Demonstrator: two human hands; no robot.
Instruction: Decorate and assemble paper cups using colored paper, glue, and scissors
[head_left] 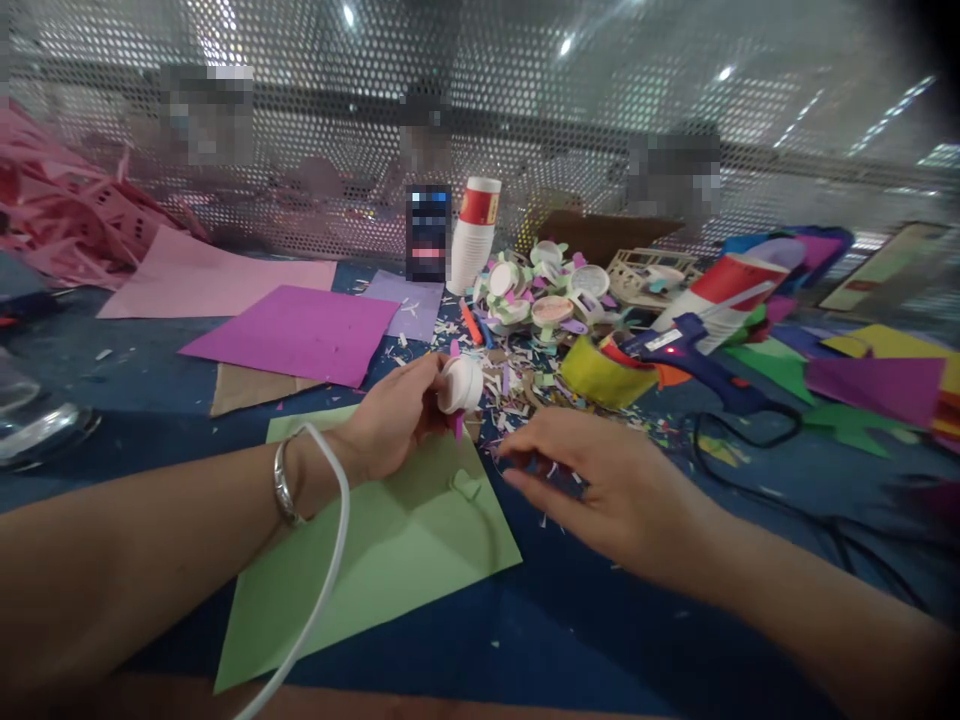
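My left hand (401,415) is closed on a small white round piece (460,384), which looks like a cut-down paper cup. Purple paper tabs (459,425) stick out from it above and below. To the right, my right hand (592,470) hovers with thumb and fingers apart, and I see nothing between them. A light green paper sheet (360,560) lies under my left hand. On that sheet rests a small cut green paper piece (466,485). Close beyond my right hand is a yellow-green ring-shaped holder (606,375), with a dark blue glue gun (686,350) leaning on it.
A pile of finished-looking round paper pieces (551,285) sits behind, near stacked paper cups (474,235) and a phone (427,235). Purple sheets (300,335) and pink paper strips (67,200) lie left. A black cord (780,490) runs right. A white cable (330,560) crosses my left wrist.
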